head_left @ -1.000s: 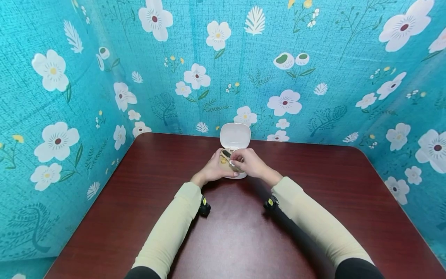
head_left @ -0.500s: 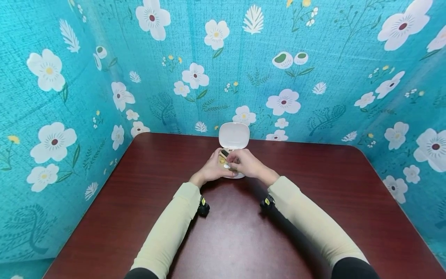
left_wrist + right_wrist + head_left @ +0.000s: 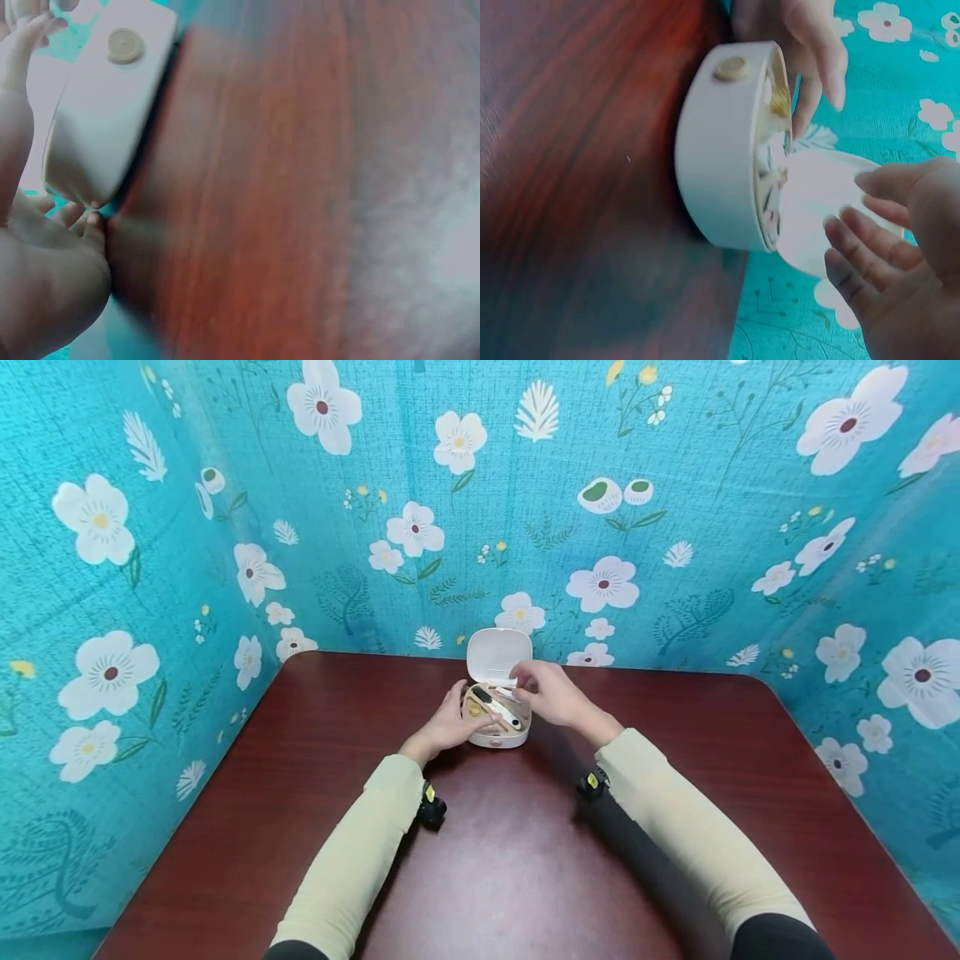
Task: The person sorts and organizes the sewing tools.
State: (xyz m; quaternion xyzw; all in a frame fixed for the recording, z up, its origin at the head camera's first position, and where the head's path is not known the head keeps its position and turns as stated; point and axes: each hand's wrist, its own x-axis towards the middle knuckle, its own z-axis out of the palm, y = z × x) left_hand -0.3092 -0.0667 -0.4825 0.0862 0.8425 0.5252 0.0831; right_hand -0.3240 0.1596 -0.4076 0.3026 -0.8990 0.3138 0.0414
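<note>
A small white case (image 3: 498, 740) with a round button on its front stands near the table's back edge, its lid (image 3: 499, 653) raised. Inside, a long white piece (image 3: 501, 708) with a dark end lies diagonally beside a small gold-coloured item (image 3: 474, 710); their exact kinds are too small to tell. My left hand (image 3: 444, 722) rests at the case's left side, fingers along the wall and thumb extended over the compartment. Over the right rear of the case hovers my right hand (image 3: 551, 692); the right wrist view shows its thumb and fingers apart, holding nothing.
The dark red wooden table (image 3: 480, 860) stretches in front and to both sides. A turquoise flowered cloth (image 3: 420, 460) hangs behind it and along the sides. Each wrist carries a small black camera (image 3: 432, 810).
My right hand has let go of the white piece and lifted up and back to the right. The case's contents, mostly covered before, now show. The left hand stays beside the case.
</note>
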